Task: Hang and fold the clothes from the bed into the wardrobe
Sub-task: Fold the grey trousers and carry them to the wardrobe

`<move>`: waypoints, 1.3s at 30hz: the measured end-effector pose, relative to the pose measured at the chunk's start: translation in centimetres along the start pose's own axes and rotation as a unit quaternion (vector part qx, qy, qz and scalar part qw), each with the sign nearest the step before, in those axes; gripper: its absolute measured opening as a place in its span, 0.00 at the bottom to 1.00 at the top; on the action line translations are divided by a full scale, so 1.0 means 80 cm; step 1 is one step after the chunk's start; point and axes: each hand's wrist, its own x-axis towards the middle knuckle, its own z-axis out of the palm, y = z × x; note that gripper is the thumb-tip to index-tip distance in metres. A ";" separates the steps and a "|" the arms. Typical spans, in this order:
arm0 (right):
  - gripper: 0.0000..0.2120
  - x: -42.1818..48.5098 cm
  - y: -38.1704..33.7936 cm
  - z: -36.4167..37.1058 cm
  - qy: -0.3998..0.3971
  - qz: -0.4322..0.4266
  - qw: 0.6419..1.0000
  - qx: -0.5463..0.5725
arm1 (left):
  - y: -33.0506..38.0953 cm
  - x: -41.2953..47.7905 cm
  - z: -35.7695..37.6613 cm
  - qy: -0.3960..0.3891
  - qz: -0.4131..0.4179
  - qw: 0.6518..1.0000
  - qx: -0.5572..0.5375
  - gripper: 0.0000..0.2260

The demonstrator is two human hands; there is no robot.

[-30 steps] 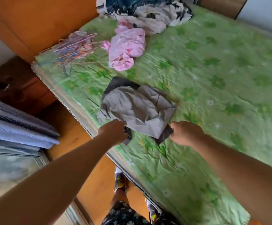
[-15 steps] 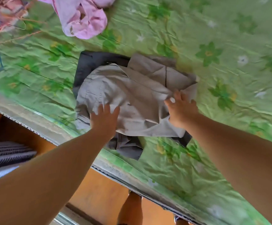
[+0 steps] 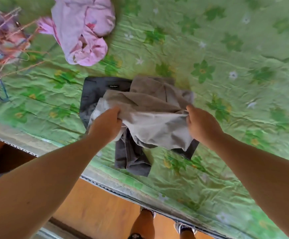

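A beige garment (image 3: 155, 116) lies bunched on top of a dark grey garment (image 3: 131, 156) near the front edge of the bed (image 3: 226, 49), which has a green flowered cover. My left hand (image 3: 105, 125) grips the beige cloth at its left side, fingers curled into the fabric. My right hand (image 3: 200, 125) pinches the same cloth at its right side, and the fabric is pulled taut between both hands. A crumpled pink garment (image 3: 83, 31) sits further back on the bed.
A heap of thin wire hangers (image 3: 4, 42) with pale cloth lies at the bed's left end. The bed's edge (image 3: 105, 183) runs diagonally below my arms, with orange wooden floor (image 3: 95, 207) and my feet under it.
Both hands were pressing flat on the beige garment half a second ago; now they have gathered its fabric in their fingers and lifted it slightly. The camera has tilted closer over the bed.
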 end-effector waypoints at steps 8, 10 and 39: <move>0.19 -0.063 0.029 -0.191 0.055 0.052 0.997 -0.004 | 0.202 -0.016 -0.170 -0.023 -0.033 0.980 -0.197 0.10; 0.25 -0.094 0.034 -0.233 0.030 0.035 0.999 0.003 | 0.264 -0.034 -0.202 -0.039 -0.015 0.964 -0.264 0.11; 0.18 -0.264 0.102 -0.500 0.174 0.062 0.766 0.615 | 0.560 -0.198 -0.281 -0.160 0.153 0.892 -0.395 0.28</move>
